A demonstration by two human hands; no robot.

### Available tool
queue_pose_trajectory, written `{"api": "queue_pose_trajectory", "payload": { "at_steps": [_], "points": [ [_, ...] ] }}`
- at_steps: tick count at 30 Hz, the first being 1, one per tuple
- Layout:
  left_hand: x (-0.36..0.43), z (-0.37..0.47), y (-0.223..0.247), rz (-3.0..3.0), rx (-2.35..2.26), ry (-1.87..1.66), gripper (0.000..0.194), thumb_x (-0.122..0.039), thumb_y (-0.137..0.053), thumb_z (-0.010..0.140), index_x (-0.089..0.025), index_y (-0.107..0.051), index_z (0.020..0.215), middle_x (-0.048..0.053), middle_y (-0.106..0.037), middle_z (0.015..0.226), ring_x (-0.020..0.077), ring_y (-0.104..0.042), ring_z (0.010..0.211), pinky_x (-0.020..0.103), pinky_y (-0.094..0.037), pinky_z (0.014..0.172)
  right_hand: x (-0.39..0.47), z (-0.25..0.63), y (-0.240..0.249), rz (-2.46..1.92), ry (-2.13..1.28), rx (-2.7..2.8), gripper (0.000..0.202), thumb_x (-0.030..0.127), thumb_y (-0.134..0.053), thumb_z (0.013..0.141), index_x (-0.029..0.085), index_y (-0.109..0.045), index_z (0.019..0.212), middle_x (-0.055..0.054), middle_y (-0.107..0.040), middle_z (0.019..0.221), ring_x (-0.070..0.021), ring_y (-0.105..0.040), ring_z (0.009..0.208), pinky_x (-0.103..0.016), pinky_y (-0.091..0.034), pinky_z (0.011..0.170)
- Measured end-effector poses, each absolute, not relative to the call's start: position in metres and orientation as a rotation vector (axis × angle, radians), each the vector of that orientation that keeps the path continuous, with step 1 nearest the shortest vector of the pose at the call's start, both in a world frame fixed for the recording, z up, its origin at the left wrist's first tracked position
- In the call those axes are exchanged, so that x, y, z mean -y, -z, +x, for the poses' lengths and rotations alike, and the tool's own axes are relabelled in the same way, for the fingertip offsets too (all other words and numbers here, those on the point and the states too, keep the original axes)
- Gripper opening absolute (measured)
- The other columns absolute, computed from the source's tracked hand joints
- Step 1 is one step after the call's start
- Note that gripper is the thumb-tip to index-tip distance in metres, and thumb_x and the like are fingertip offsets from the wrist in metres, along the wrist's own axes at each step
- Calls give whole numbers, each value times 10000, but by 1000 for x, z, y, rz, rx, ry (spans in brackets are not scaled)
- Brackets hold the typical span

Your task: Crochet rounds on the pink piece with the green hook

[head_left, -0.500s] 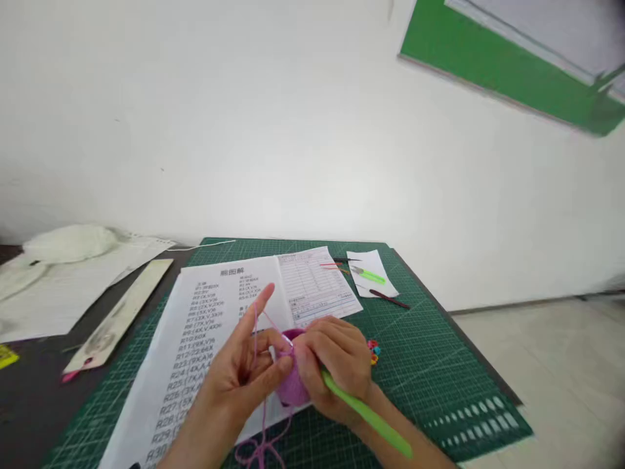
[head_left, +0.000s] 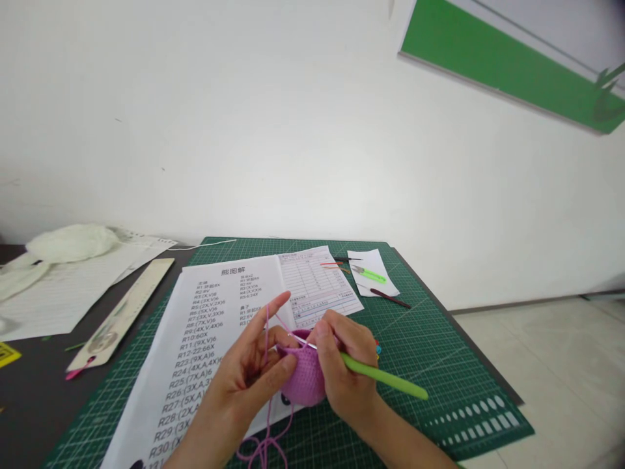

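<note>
Hands at work on crochet, over the near edge of a green cutting mat [head_left: 430,352] that covers a dark table. The left hand [head_left: 244,384] pinches a small purple crocheted cup [head_left: 305,381] between thumb and middle fingers, its forefinger raised with purple yarn [head_left: 267,339] running over it; the yarn trails down to a loose tangle at the mat's near edge. The right hand [head_left: 344,368] is closed around a crochet hook with a lime green handle [head_left: 385,378], its metal tip resting at the rim of the cup.

Under the hands lies a printed pattern sheet [head_left: 205,326] with rows of numbered lines, and beside it, toward the far edge, a ruled form [head_left: 317,283]. Near the mat's far right corner, a white slip of paper carries green thread snips [head_left: 370,275], with a dark hook [head_left: 389,298] just beside it. Small coloured stitch markers [head_left: 377,350] peek out behind the right hand. Off the mat's left edge rest a pale ruler [head_left: 122,312], lined paper [head_left: 58,293] and a wad of white stuffing [head_left: 71,242].
</note>
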State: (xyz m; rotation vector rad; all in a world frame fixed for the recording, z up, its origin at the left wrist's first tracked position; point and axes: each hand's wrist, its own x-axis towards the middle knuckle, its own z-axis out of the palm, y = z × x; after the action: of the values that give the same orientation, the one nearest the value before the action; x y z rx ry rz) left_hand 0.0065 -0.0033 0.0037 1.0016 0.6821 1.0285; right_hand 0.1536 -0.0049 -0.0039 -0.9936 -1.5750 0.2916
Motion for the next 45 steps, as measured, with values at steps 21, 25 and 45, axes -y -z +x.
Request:
{"api": "queue_pose_trajectory", "payload": {
  "at_steps": [21, 25, 45],
  "points": [
    [1, -2, -3, 851, -701, -867, 697, -262, -778, 752, -352, -494, 1383, -12, -646, 810, 172, -561, 733, 290, -362, 693, 6, 160, -6, -1033, -661, 1629, 378, 271, -461, 940, 163, -526, 583, 43, -463, 519, -62, -435, 484, -215, -309, 514],
    [1, -2, -4, 843, -697, -862, 670, -269, -769, 758, -330, -510, 1373, -20, -635, 789, 174, -563, 737, 293, -361, 686, 6, 162, -6, -1026, -693, 1586, 425, 287, -416, 965, 159, -575, 592, 32, -505, 515, -66, -468, 489, -215, -320, 518],
    [3, 2, -3, 812, -771, -959, 619, -249, -777, 753, -330, -561, 1327, -21, -674, 769, 127, -545, 662, 242, -390, 647, 9, 159, -2, -997, -637, 1572, 322, 310, -466, 950, 177, -562, 673, 45, -530, 579, -66, -482, 532, -200, -336, 530]
  ]
}}
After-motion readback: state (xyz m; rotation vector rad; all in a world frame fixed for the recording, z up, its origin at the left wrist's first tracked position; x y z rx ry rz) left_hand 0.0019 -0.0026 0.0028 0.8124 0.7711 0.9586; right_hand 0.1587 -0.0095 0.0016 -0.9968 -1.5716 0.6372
